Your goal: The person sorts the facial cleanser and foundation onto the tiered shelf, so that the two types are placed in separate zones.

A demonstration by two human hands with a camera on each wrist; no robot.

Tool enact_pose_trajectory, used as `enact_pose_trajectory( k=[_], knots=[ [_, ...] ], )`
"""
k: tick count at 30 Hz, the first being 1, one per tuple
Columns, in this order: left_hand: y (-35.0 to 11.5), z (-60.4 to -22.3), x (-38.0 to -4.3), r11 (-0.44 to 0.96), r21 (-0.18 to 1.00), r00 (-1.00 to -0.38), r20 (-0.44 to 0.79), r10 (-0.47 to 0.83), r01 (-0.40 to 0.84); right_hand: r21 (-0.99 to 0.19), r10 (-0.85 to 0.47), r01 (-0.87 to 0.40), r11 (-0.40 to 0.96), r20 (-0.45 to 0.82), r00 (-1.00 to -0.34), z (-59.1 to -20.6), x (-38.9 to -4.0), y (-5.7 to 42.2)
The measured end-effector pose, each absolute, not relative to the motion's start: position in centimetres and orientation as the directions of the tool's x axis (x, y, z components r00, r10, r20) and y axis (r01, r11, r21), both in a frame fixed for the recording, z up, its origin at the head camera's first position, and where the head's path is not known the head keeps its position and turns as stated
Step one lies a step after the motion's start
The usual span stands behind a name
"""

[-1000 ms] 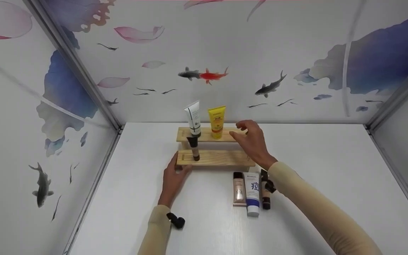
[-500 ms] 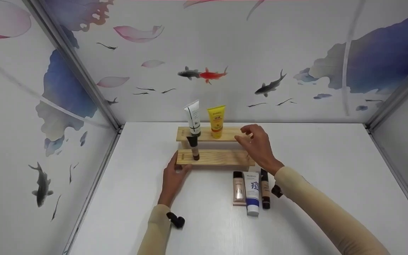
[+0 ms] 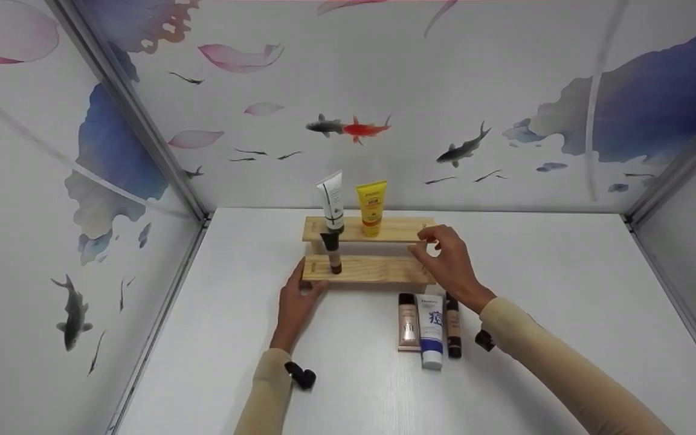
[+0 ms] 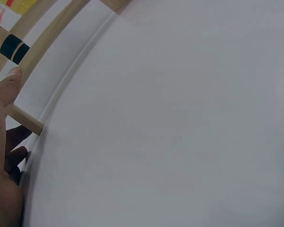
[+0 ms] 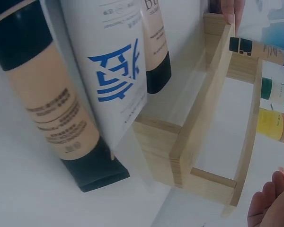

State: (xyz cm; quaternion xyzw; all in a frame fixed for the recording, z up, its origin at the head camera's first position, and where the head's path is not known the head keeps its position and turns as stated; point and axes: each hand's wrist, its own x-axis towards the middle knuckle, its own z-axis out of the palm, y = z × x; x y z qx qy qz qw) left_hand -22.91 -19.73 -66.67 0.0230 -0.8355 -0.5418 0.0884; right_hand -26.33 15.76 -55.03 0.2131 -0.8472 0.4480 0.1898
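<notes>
A two-tier wooden rack (image 3: pixel 393 270) stands near the back wall. My left hand (image 3: pixel 295 307) grips the left end of its lower tier, the thumb (image 4: pixel 9 85) on the front edge and the fingers behind the end support. On the upper tier a white tube (image 3: pixel 333 202) and a yellow tube (image 3: pixel 371 208) stand upright. A small beige tube with dark ends (image 3: pixel 333 257) stands on the lower tier's left. By the rack's right end is my right hand (image 3: pixel 452 266), its fingers loosely curved with nothing between them; in the right wrist view these fingers (image 5: pixel 270 191) appear beyond the rack.
Three tubes lie side by side before the rack's right end: a shiny pinkish-beige one (image 3: pixel 408 326), a white one with blue lettering (image 3: pixel 431 326) and a beige one with dark ends (image 3: pixel 454 329). Printed panels (image 3: pixel 408 72) enclose the white table (image 3: pixel 348 386) at back and sides.
My right hand has moved right and toward me, from beside the yellow tube to the rack's right end. The left hand keeps its hold, and the tubes stay where they were.
</notes>
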Motion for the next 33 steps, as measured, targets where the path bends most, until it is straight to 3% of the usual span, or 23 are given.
enact_pose_trajectory(
  k=[33],
  knots=[
    [-19.7, -66.8, -22.9, 0.396, 0.915, -0.984, 0.137, -0.114, 0.081, -0.755, -0.115, -0.291, 0.587, 0.278, -0.954, -59.9, -22.8, 19.8]
  ],
)
